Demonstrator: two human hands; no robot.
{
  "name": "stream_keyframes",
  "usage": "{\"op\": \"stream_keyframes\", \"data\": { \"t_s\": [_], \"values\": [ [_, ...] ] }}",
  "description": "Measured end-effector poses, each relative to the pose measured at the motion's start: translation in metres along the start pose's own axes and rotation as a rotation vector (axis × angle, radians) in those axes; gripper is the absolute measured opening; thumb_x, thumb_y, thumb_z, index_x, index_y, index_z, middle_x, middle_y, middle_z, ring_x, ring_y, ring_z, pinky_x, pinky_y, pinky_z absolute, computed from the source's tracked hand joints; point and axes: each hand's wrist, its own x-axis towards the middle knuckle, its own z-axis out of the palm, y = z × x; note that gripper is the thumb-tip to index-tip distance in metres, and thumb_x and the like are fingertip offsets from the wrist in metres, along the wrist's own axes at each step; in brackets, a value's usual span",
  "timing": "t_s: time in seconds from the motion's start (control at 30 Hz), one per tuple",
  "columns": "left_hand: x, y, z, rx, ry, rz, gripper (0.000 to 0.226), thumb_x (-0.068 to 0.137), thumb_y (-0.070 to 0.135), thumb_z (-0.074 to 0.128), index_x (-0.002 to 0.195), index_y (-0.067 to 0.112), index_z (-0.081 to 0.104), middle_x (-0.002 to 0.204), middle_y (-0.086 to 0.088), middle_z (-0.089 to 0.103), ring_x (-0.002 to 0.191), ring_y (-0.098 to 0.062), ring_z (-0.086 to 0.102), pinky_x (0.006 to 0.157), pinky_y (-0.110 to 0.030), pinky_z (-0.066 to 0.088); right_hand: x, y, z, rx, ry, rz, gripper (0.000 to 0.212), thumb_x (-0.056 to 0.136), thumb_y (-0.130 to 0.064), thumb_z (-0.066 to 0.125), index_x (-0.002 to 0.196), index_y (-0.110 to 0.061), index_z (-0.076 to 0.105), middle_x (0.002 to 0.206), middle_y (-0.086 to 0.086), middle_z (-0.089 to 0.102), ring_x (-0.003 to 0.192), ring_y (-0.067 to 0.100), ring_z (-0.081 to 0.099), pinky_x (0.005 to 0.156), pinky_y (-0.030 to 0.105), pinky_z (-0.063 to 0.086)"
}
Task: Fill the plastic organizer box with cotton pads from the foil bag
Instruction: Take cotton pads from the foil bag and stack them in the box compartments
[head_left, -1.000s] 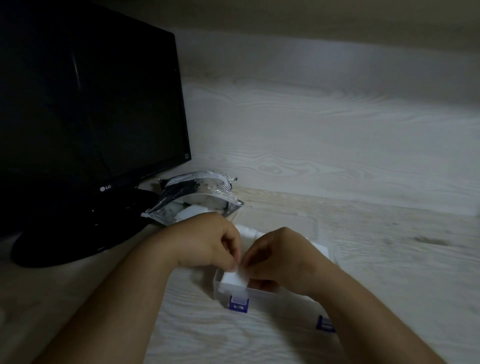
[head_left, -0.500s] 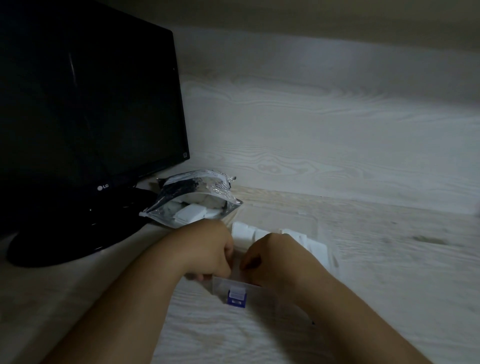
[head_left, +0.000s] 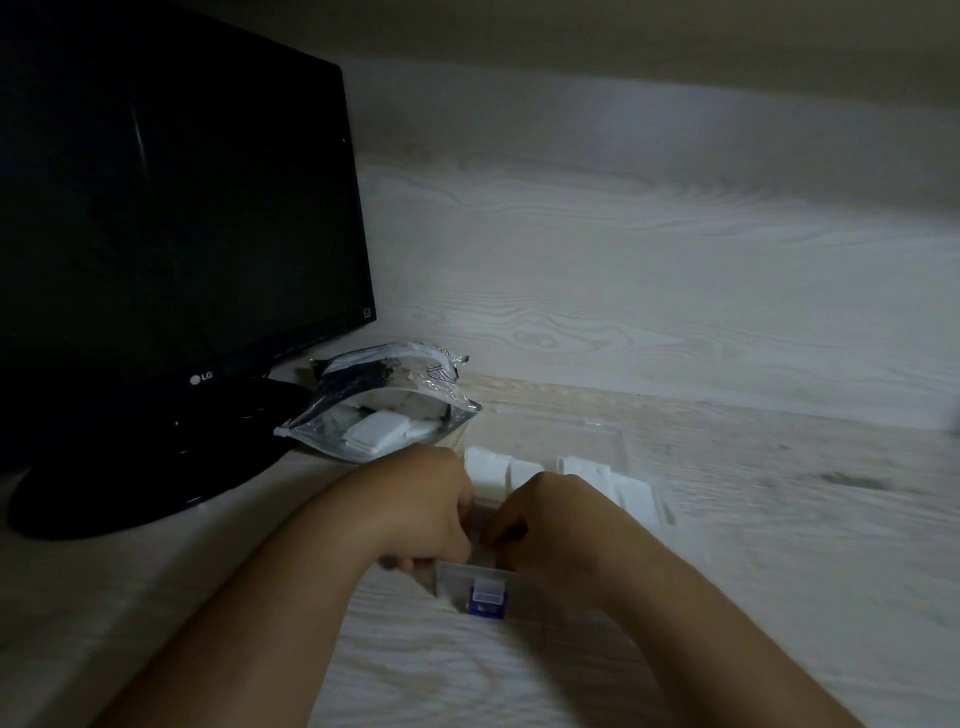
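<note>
Clear plastic organizer box, blue latch, lower centre; white square cotton pads in its far side. Your left hand and right hand curl over its near side; cannot tell what they hold.

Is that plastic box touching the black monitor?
Apart. The head view shows the foil bag and bare tabletop lying between the organizer box and the monitor's base.

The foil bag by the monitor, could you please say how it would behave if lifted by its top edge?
The foil bag looks crumpled and thin, so it would probably sag rather than hold shape. It seems light, with only a few pads showing. Its mouth gapes, so tilting may spill them.
</note>
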Motion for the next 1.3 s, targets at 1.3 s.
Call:
{"op": "stream_keyframes", "data": {
  "t_s": [1.3],
  "values": [
    [0.056, -0.064, -0.002, -0.095, 0.719, -0.353, 0.027, 0.092, 0.012, 0.057, 0.116, 0.013, 0.069, 0.124, -0.014, 0.064, 0.118, -0.034, 0.056, 0.097, -0.037, 0.045, 0.002, 0.021, -0.01, 0.11, 0.234, 0.065, 0.02, 0.081, -0.016, 0.066, 0.091, -0.031, 0.076, 0.094, -0.011, 0.072, 0.083, 0.007, 0.064, 0.073, 0.019, 0.05]
  ]
}}
